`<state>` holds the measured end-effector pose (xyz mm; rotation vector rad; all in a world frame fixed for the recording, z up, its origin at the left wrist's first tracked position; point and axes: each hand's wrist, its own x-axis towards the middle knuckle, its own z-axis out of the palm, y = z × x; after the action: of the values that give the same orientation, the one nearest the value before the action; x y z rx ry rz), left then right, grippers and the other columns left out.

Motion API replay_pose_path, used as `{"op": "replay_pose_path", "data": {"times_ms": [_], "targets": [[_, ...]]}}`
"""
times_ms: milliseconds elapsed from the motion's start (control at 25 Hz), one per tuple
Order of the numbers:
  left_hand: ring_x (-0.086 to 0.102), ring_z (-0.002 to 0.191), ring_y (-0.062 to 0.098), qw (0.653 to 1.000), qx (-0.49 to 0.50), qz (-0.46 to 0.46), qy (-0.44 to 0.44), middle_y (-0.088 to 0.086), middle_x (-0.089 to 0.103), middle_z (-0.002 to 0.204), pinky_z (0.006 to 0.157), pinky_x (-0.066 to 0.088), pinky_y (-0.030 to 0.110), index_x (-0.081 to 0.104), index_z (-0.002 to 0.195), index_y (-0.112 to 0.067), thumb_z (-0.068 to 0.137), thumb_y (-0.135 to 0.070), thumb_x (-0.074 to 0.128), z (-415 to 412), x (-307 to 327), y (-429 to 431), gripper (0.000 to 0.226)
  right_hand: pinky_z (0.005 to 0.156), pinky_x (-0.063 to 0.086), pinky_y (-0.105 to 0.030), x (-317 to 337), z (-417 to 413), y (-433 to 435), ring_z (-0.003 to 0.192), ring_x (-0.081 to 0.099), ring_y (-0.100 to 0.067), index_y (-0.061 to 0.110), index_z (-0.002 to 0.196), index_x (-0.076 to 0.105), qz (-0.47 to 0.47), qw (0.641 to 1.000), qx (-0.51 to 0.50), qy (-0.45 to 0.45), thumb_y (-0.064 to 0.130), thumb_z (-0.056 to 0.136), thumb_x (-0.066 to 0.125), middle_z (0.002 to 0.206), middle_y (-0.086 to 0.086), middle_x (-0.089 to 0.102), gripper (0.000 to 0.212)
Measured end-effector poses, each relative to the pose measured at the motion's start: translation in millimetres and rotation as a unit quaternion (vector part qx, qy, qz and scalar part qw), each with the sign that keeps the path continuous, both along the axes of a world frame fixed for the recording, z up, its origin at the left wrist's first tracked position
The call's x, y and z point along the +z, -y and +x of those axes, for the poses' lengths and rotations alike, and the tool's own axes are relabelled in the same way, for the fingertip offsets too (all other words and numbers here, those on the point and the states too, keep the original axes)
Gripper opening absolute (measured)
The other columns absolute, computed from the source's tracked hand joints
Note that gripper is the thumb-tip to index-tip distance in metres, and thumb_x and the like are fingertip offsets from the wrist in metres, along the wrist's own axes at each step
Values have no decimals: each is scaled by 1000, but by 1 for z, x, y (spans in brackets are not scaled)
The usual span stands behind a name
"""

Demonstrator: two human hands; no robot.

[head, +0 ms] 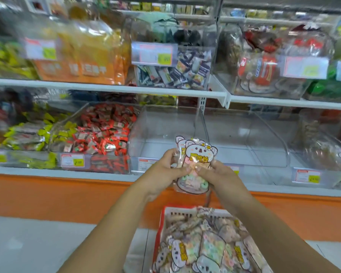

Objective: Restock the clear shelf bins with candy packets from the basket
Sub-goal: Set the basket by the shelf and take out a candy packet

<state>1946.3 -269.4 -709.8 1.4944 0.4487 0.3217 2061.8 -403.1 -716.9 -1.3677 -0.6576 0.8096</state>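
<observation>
On the lower shelf, far left: a yellow bin is sitting full, and a red bin just beside it is also heaping over.
Left hand: its fingers are curling round the left edge of the packets and pinching them.
Stack: several packets are being held upright in the air, in front of the empty bin and above the basket, which is sitting full below.
Right hand: thumb and fingers are clamping the stack's lower right side.
Risk, slip: the film is looking glossy and several packets are sharing one pinch. Loosening either hand early is likely to be letting the back ones slide out short of the bin.
Risk, mixing: the red bin is lying just beside the empty one, so a leftward toss is risking landing stock there.
Edges: the empty bin's front lip is standing between the hands and its floor, and the upper shelf is hanging over its back. The way in is probably running over the lip.
Room: a second bin is lying bare to the right. The far bin beyond it is holding similar packets.
</observation>
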Motion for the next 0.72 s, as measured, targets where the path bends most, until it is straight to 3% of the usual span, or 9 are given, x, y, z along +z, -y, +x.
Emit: {"op": "replay_pose_path", "data": {"times_ms": [80, 160, 240, 400, 480, 520, 600, 680, 720], "targets": [[65, 71, 1, 999, 38, 8, 12, -6, 65, 99, 56, 47, 16, 45, 128, -21, 90, -10, 67, 5, 16, -19, 46, 96, 52, -37, 18, 9, -25, 105, 68, -23, 12, 114, 67, -11, 1000, 8, 9, 13, 88, 66, 109, -6, 73, 25], [63, 72, 1, 997, 70, 33, 8, 1, 63, 104, 58, 46, 15, 43, 135, -17, 90, -14, 68, 13, 29, -36, 51, 98, 50, -44, 33, 20, -52, 104, 68, -28, 8, 111, 69, -23, 1000, 9, -3, 15, 86, 68, 106, -10, 74, 26], [61, 86, 6, 992, 109, 64, -14, 5, 58, 118, 66, 48, 15, 44, 138, -14, 91, -22, 68, 26, 37, -60, 54, 91, 54, -40, 44, 30, -80, 97, 70, -26, 4, 110, 68, -33, 999, 11, -31, 12, 86, 67, 102, -11, 74, 25], [60, 83, 7, 990, 121, 56, -42, 4, 60, 124, 66, 50, 20, 49, 139, -22, 95, -27, 62, 43, 43, -97, 47, 77, 56, -30, 49, 47, -131, 78, 70, -17, 9, 106, 67, -55, 999, 1, -5, 6, 86, 68, 89, -4, 75, 20], [58, 91, 12, 988, 139, 35, -59, -1, 60, 116, 71, 47, 23, 53, 129, -26, 95, -17, 61, 51, 40, -113, 37, 74, 53, -26, 43, 55, -154, 76, 65, -14, 13, 101, 66, -81, 996, -10, 44, 4, 85, 70, 85, 0, 71, 19], [55, 99, 16, 985, 147, 36, -76, -2, 59, 114, 73, 45, 24, 54, 119, -29, 94, -12, 60, 54, 40, -118, 31, 65, 50, -18, 40, 58, -164, 73, 62, -11, 16, 95, 64, -94, 993, -17, 65, 3, 84, 70, 83, 2, 69, 18], [49, 123, 23, 978, 176, 29, -107, 3, 55, 134, 92, 42, 29, 49, 136, -20, 93, -7, 56, 65, 31, -131, 45, 47, 44, -10, 32, 67, -187, 70, 58, -6, 17, 94, 60, -105, 991, -24, 84, 0, 85, 69, 90, -1, 67, 22], [39, 137, 26, 968, 227, -12, -111, 8, 39, 152, 107, 34, 35, 32, 152, -14, 96, -5, 49, 76, 24, -139, 59, 48, 45, -12, 19, 78, -213, 77, 60, -11, 12, 109, 59, -119, 987, -35, 100, -1, 83, 71, 105, -7, 67, 31], [40, 136, 28, 960, 254, -40, -108, 10, 40, 151, 108, 35, 37, 33, 151, -12, 97, -5, 45, 83, 20, -144, 56, 53, 45, -14, 10, 85, -227, 84, 61, -14, 10, 116, 59, -128, 984, -42, 114, 1, 82, 73, 111, -8, 67, 37]]}}
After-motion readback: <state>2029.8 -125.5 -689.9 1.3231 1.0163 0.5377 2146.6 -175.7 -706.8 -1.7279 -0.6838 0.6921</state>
